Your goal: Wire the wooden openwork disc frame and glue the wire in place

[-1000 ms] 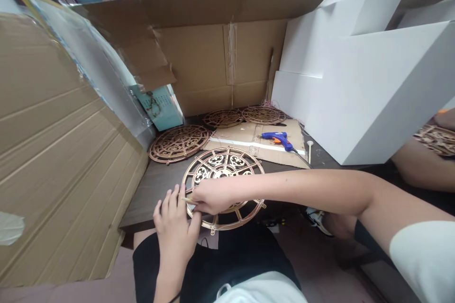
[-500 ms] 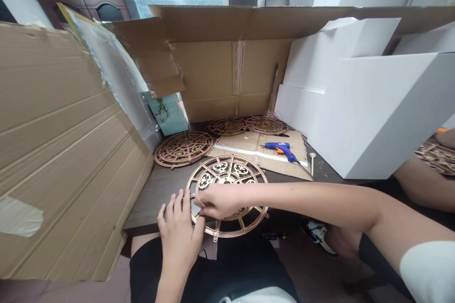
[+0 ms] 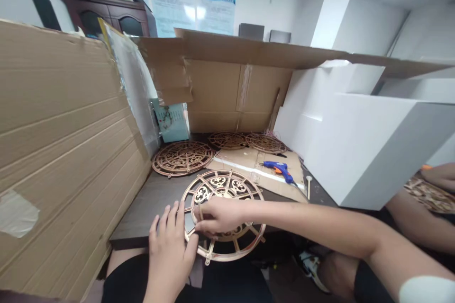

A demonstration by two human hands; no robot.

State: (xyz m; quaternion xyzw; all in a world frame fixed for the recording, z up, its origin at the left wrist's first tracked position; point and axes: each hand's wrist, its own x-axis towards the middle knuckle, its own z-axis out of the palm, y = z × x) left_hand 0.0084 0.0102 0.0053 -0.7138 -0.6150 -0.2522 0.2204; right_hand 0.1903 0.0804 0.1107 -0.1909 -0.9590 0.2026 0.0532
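Note:
A round openwork wooden panel [image 3: 218, 182] with scroll cut-outs and small tabs round its rim lies at the table's near edge, partly overhanging it. At its left rim rests my left hand [image 3: 171, 236], fingers stretched out and apart, the thumb touching the rim. My right hand [image 3: 218, 215] reaches across the panel, its thumb and fingers pinched together over the left part of the inner ring. A thin tan bit shows by those fingertips; whether it is a loose piece or part of the panel, I cannot tell. My right hand and forearm hide the panel's middle.
A blue glue gun [image 3: 279, 169] lies on a flat cardboard sheet [image 3: 245, 161] beside a small pale stick [image 3: 309, 187]. Similar panels [image 3: 183, 157] lie farther back. Cardboard walls [image 3: 71, 151] and white boxes [image 3: 369, 147] enclose the table. Another person's arm [image 3: 419, 218] shows at right.
The camera view has tilted up, so the table sits lower in the picture. Both hands stay at the panel's left side, with my right hand still pinched there.

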